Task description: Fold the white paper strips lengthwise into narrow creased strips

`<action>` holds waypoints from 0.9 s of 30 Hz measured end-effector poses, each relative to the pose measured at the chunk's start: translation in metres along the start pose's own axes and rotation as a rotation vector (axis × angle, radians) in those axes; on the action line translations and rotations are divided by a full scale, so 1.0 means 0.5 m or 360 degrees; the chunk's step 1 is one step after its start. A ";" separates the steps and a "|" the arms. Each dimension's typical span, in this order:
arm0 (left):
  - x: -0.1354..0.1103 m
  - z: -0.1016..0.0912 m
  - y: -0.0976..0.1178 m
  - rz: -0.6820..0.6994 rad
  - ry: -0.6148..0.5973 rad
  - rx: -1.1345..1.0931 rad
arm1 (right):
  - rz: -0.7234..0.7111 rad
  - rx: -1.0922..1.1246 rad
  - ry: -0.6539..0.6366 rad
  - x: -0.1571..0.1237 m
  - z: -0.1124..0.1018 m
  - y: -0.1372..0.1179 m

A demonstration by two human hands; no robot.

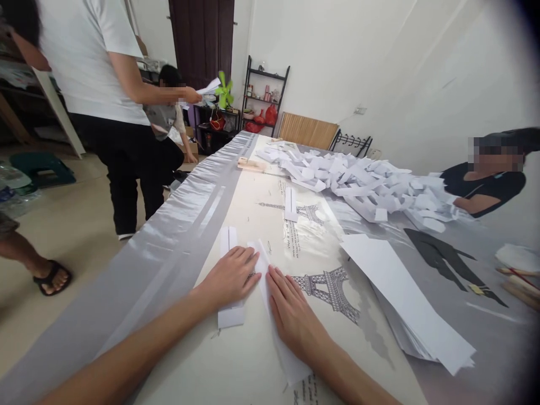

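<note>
My left hand (230,277) lies flat, fingers stretched out, on a folded white paper strip (230,242) that runs away from me on the table. My right hand (293,312) also lies flat with fingers together, pressing a second white strip (291,365) that slants beside the first. The two hands nearly touch at the fingertips. Neither hand grips anything. A third folded strip (291,203) lies farther up the table, apart from both hands.
A stack of long white sheets (405,298) lies to my right. A big heap of folded paper pieces (358,183) covers the far table. The tablecloth (181,225) shows Eiffel towers. One person stands at the left (101,84); another sits at the right (485,180).
</note>
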State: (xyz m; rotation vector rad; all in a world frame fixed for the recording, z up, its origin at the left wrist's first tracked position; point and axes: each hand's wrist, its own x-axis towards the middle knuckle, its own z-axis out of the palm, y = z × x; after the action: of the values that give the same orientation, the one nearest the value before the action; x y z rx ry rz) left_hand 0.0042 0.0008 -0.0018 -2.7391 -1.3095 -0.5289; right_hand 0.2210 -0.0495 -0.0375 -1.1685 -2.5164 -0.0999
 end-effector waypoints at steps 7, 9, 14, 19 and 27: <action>0.006 0.017 -0.002 0.0202 -0.0032 0.0038 | 0.0001 -0.0037 0.0025 0.001 0.005 -0.002; 0.010 0.018 -0.002 0.0163 -0.0042 0.0007 | 0.0001 -0.0042 0.0012 0.002 0.006 -0.003; 0.025 0.015 0.002 0.0106 -0.0105 0.0043 | 0.0015 -0.0055 -0.0007 0.001 0.007 -0.005; 0.039 0.023 0.019 0.0067 -0.0121 0.0241 | 0.0014 -0.0084 0.0021 -0.005 0.003 -0.008; 0.046 0.028 0.034 -0.0016 -0.0128 0.0359 | -0.0067 -0.0299 0.0192 -0.023 0.011 -0.020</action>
State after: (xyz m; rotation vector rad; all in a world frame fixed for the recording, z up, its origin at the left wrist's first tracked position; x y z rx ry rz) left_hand 0.0344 0.0101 -0.0056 -2.5935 -1.3115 -0.2559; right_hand 0.2186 -0.0632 -0.0456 -1.1423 -2.4668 -0.4133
